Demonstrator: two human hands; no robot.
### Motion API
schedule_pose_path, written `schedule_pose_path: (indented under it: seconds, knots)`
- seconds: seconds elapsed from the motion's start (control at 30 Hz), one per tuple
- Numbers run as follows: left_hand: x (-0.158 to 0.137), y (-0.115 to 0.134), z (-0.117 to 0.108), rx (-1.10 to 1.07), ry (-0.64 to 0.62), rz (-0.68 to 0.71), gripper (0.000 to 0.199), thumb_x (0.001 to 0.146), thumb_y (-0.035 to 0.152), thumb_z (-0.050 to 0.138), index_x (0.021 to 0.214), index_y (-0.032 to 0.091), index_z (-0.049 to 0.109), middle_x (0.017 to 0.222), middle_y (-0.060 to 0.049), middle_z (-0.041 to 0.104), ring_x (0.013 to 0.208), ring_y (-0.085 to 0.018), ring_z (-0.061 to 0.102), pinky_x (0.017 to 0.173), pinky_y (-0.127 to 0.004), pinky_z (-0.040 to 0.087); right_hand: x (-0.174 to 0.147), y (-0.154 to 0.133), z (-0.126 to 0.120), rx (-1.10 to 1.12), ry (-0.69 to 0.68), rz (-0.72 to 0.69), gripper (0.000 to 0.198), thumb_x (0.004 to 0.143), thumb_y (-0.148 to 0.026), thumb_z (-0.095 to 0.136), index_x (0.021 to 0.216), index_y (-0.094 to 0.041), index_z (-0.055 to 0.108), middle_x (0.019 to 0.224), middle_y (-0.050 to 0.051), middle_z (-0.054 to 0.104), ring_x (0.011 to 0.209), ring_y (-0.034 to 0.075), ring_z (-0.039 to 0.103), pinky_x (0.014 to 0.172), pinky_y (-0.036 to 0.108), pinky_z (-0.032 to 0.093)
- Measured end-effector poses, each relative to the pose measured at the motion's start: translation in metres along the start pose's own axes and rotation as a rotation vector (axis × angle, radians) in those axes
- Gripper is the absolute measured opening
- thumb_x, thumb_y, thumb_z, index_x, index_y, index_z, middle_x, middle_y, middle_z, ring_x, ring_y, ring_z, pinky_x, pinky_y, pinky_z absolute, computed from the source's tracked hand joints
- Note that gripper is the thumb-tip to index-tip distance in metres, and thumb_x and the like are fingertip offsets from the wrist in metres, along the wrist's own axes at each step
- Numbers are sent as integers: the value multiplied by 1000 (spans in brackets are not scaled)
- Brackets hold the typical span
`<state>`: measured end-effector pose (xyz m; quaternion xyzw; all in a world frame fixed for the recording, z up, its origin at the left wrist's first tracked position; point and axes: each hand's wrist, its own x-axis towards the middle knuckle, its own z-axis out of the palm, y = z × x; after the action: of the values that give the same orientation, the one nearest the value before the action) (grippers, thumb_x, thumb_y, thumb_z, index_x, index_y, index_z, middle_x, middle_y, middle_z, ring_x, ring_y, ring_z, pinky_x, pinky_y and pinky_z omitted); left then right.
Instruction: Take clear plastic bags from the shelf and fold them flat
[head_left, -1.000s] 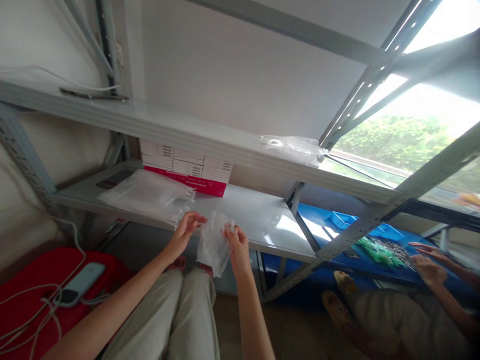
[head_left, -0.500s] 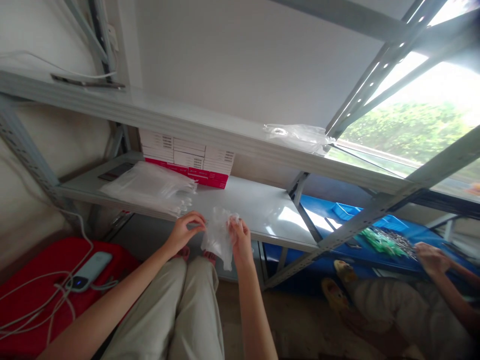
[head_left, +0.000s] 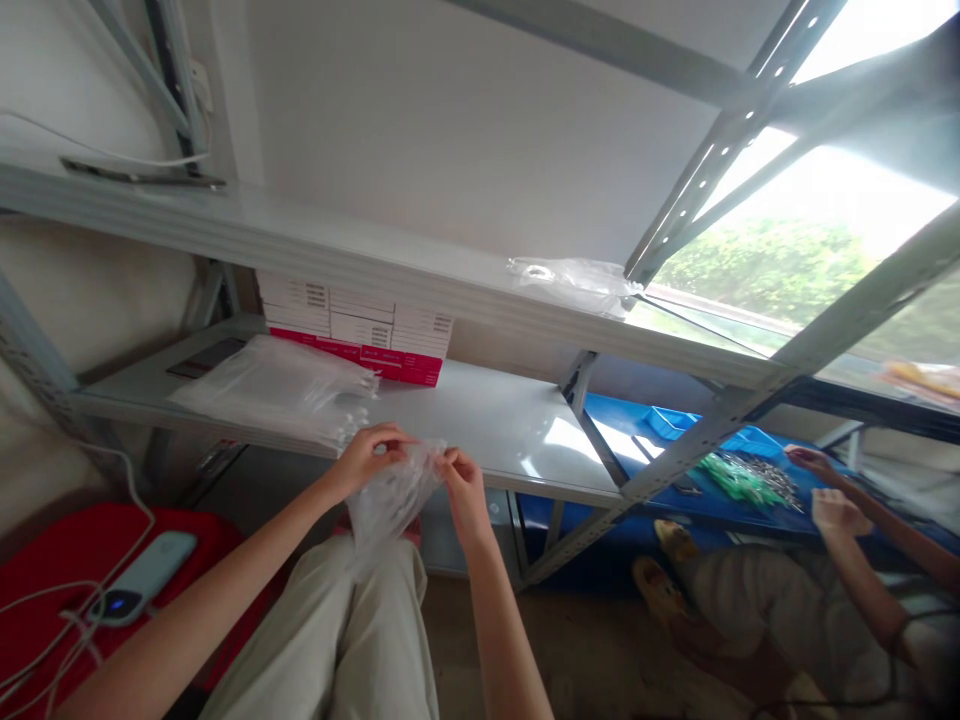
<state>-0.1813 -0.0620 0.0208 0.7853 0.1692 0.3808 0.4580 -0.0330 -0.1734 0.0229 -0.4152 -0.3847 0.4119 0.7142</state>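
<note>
While both hands pinch its top edge, the clear plastic bag [head_left: 390,495] hangs between left hand [head_left: 369,456] and right hand [head_left: 459,483], just before the grey shelf [head_left: 487,430]; beyond, a bag stack [head_left: 277,385].

The small bag [head_left: 386,495] is thin, clear, crinkled plastic with a glossy sheen, like the stack of bags [head_left: 274,385] nearby. The shelf [head_left: 517,430] is smooth painted metal, lightly glossy; the boxes [head_left: 356,330] look like matt cardboard.

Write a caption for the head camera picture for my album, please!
Both hands, left hand and right hand, hold a clear plastic bag beside a grey shelf.
</note>
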Motion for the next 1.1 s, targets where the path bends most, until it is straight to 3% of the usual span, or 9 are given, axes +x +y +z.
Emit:
schedule_pose_path:
  seconds: [0.2, 0.33, 0.43, 0.53, 0.63, 0.7, 0.8, 1.0, 1.1]
  knots:
    - [12, 0, -10, 72, 216, 73, 20, 77, 32, 61, 65, 17, 66, 69, -3, 61, 69, -16, 55, 67, -27, 42, 11, 7, -3, 210, 153, 13, 30, 56, -25, 79, 81, -23, 63, 68, -5, 57, 60, 9, 49, 58, 20, 39]
    - [25, -12, -32, 28, 378, 58, 18, 72, 34, 65, 67, 17, 66, 72, -4, 63, 71, -17, 57, 66, -27, 44, 24, 1, -30, 225, 254, 80, 28, 53, -31, 80, 75, -21, 67, 60, -5, 54, 52, 6, 43, 52, 20, 36]
    - [39, -25, -47, 27, 386, 28, 18, 69, 34, 67, 68, 16, 68, 73, -4, 65, 71, -17, 58, 65, -26, 45, 39, -11, -57, 88, 304, 86, 28, 51, -33, 81, 73, -20, 69, 59, -5, 56, 51, 6, 41, 54, 20, 37]
    - [58, -37, -50, 39, 302, -21, 19, 66, 35, 67, 68, 16, 69, 71, -4, 66, 69, -17, 59, 64, -26, 46, 55, -18, -76, -118, 223, 15, 27, 60, -38, 76, 80, -20, 72, 69, -2, 62, 62, 9, 49, 62, 22, 41]
    - [76, -45, -44, 28, 228, -89, 20, 65, 34, 64, 71, 16, 70, 72, -4, 68, 69, -18, 60, 64, -26, 45, 73, -16, -90, -350, -67, -60, 32, 62, -38, 75, 88, -21, 73, 79, 1, 66, 72, 13, 54, 68, 25, 44]
    - [85, -48, -41, 15, 215, -141, 20, 64, 32, 63, 73, 16, 70, 73, -5, 69, 70, -18, 60, 64, -25, 45, 86, -13, -100, -515, -181, -50, 27, 56, -37, 78, 77, -19, 74, 75, 3, 67, 70, 15, 56, 67, 27, 44]
    - [96, -54, -38, 15, 252, -250, 15, 62, 25, 63, 71, 15, 69, 68, -4, 68, 65, -17, 59, 63, -25, 43, 109, -15, -118, -625, -91, -36, 28, 54, -43, 77, 63, -18, 70, 67, 4, 66, 65, 17, 58, 65, 31, 46]
    - [129, -75, -23, 35, 302, -395, 7, 69, 19, 63, 69, 13, 67, 62, -1, 63, 62, -14, 56, 61, -24, 42, 119, -10, -131, -380, 300, -47, 62, 75, -68, 44, 118, -25, 59, 117, 9, 61, 97, 21, 61, 83, 36, 47]
    - [148, -87, -12, 48, 343, -472, 14, 80, 23, 61, 76, 10, 64, 70, -1, 62, 66, -13, 57, 66, -27, 46, 91, 24, -119, -419, 65, 115, 76, 73, -72, 46, 133, -27, 45, 127, 12, 56, 110, 25, 57, 91, 42, 43]
